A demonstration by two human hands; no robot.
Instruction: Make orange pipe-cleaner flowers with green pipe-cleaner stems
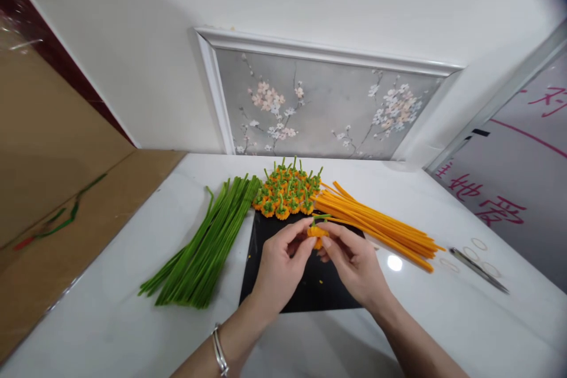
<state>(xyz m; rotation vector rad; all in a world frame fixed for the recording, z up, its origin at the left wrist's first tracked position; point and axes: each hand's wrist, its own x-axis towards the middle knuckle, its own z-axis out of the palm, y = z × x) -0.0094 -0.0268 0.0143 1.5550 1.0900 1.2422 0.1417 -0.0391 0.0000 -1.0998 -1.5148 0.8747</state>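
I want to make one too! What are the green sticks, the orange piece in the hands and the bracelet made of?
Green sticks: probably chenille pipe cleaners, matte and fuzzy-looking; one bends sharply, hinting at wire inside.
Orange piece: seemingly similar soft chenille, matte and bumpy.
Bracelet: likely polished metal, silver-coloured with bright glints.

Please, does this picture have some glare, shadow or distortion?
All in the head view: a bright glare spot on the white table, right of the right hand; a soft shadow below the black mat; the framed panel looks skewed, narrower at its bottom.
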